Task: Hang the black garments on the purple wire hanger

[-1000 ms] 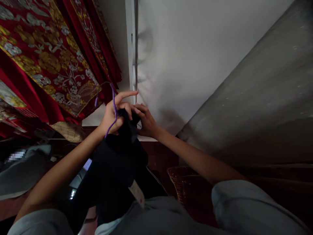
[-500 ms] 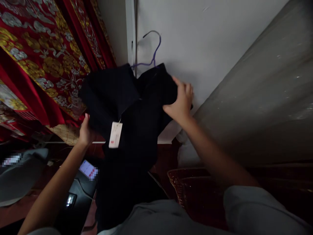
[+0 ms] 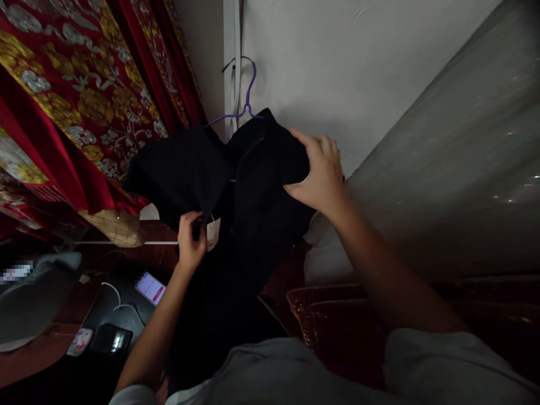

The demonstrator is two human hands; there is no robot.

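A dark collared shirt with its front parted at the neck is on a purple hanger, whose hook points up. My right hand is closed around the shirt's shoulder on the right, thumb in front and the other fingertips partly hidden by the cloth. Near the middle of the front, my left hand pinches the shirt's edge. Right beside those fingers dangles a white paper tag on a string, partly covered by the hand.
Red cloth with gold and silver embroidery hangs at left. A pale wall is behind; grey sheeting slopes at right. At lower left, a lit phone, a white cable and a dark device lie on a black surface.
My left hand has come from the shirt's left side to its front edge beside the tag. The neck has opened wider, and the hanger has shifted left. My right hand keeps its hold.
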